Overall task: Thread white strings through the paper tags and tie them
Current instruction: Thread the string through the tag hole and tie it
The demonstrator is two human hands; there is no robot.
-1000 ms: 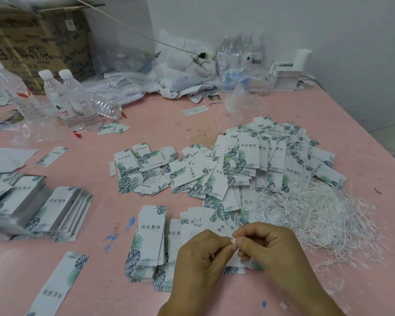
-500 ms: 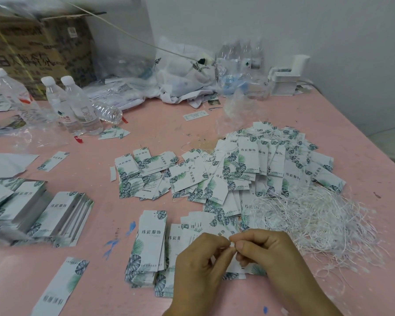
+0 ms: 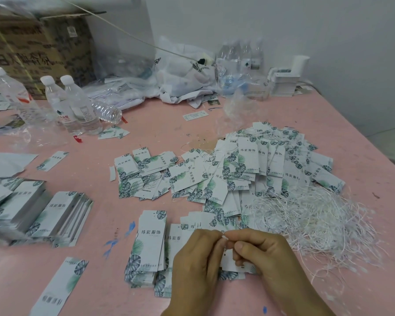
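Observation:
My left hand (image 3: 195, 267) and my right hand (image 3: 263, 254) meet fingertip to fingertip low in the middle, pinching a short white string (image 3: 225, 237) between them. A white paper tag (image 3: 230, 261) with a small hole hangs under the fingers, partly hidden by my right hand. Below the hands lie small stacks of leaf-printed tags (image 3: 149, 245). A tangled heap of white strings (image 3: 315, 220) lies just right of my right hand. Behind it spreads a big pile of strung tags (image 3: 249, 169).
Neat tag bundles (image 3: 55, 215) sit at the left edge and a single tag (image 3: 62, 286) lies at the lower left. Water bottles (image 3: 75, 106), a cardboard box (image 3: 32, 49), plastic bags (image 3: 183, 76) and a white holder (image 3: 285, 78) line the back of the pink table (image 3: 169, 124).
Both hands have stayed together at the same spot, fingers working the string slightly; the tag now shows lower under my right fingers. The camera has tilted a little.

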